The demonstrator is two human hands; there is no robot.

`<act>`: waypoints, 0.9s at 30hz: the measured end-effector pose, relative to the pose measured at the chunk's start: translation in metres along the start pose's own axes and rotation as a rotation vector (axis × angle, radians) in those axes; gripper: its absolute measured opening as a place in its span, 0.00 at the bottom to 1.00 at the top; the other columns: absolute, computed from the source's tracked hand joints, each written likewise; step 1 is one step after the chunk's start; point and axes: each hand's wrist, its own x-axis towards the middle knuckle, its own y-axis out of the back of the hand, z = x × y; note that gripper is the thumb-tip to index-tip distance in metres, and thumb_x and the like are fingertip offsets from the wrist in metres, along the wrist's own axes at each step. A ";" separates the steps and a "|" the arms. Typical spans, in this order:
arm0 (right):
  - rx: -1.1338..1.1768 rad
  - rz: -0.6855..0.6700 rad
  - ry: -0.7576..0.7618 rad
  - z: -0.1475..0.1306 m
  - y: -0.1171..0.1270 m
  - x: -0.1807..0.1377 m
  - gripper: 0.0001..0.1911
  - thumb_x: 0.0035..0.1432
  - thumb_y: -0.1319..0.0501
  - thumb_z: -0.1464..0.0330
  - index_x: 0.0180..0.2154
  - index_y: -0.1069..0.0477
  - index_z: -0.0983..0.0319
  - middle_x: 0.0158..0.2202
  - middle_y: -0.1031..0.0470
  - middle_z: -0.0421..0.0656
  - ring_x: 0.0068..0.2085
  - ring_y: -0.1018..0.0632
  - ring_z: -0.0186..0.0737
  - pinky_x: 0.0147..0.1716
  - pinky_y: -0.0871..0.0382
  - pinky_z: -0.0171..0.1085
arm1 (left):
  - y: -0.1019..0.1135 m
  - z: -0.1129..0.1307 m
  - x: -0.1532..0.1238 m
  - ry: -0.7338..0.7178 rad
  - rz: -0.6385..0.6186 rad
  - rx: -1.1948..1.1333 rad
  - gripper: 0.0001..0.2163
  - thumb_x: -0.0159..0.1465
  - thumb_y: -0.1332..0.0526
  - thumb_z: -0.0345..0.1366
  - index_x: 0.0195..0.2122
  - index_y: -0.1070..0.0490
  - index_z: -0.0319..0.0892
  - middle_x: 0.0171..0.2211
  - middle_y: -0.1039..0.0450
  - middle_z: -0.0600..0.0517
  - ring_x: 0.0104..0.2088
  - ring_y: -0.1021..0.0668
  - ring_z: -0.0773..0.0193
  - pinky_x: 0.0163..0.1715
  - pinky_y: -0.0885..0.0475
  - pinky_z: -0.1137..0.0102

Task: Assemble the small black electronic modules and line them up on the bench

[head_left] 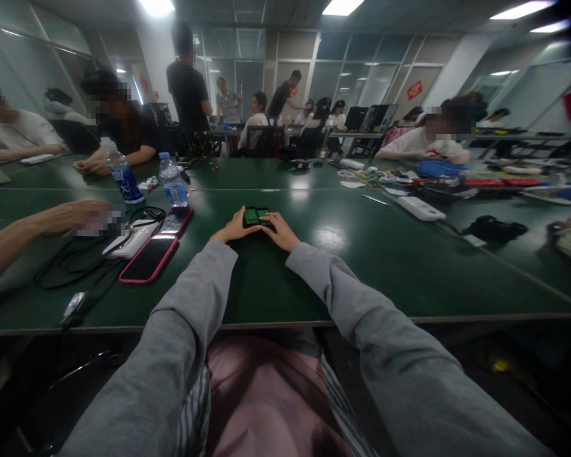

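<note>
Straight ahead on the green table lies a small dark object with two green panels point(252, 216) side by side; its exact kind is too small to make out. My left hand point(233, 227) grips its left side, thumb along the near edge and fingers behind. From the right, my right hand point(282, 231) holds it with bent fingers over the right panel, partly covering it. Both hands are close together, with the grey sleeves reaching out over the table edge.
Left of my hands lie a red-edged phone point(150, 259), another phone point(177, 219), a white power bank point(132, 239) and black cables. Two bottles point(174, 184) stand behind them. Another person's hand point(92, 218) rests at left. A white device point(419, 207) and a black bundle point(493, 228) lie right.
</note>
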 end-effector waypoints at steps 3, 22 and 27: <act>0.000 0.000 -0.007 -0.001 0.000 0.000 0.21 0.66 0.46 0.55 0.56 0.32 0.56 0.57 0.37 0.50 0.60 0.33 0.49 0.62 0.40 0.55 | 0.001 0.000 0.000 0.012 -0.009 0.007 0.61 0.48 0.38 0.68 0.71 0.65 0.35 0.71 0.63 0.30 0.70 0.52 0.38 0.66 0.52 0.49; 0.004 0.003 0.005 0.002 -0.001 -0.001 0.21 0.66 0.46 0.55 0.56 0.32 0.56 0.57 0.38 0.50 0.61 0.34 0.49 0.62 0.39 0.55 | 0.002 0.005 -0.003 0.011 -0.006 0.035 0.60 0.49 0.40 0.69 0.71 0.65 0.35 0.71 0.62 0.31 0.70 0.51 0.39 0.66 0.50 0.50; -0.005 0.005 0.026 0.004 -0.002 -0.001 0.22 0.67 0.46 0.55 0.56 0.32 0.58 0.56 0.38 0.51 0.60 0.34 0.48 0.62 0.39 0.54 | 0.001 0.005 -0.002 0.030 -0.015 0.051 0.58 0.51 0.40 0.68 0.71 0.66 0.35 0.71 0.63 0.31 0.70 0.51 0.38 0.66 0.50 0.48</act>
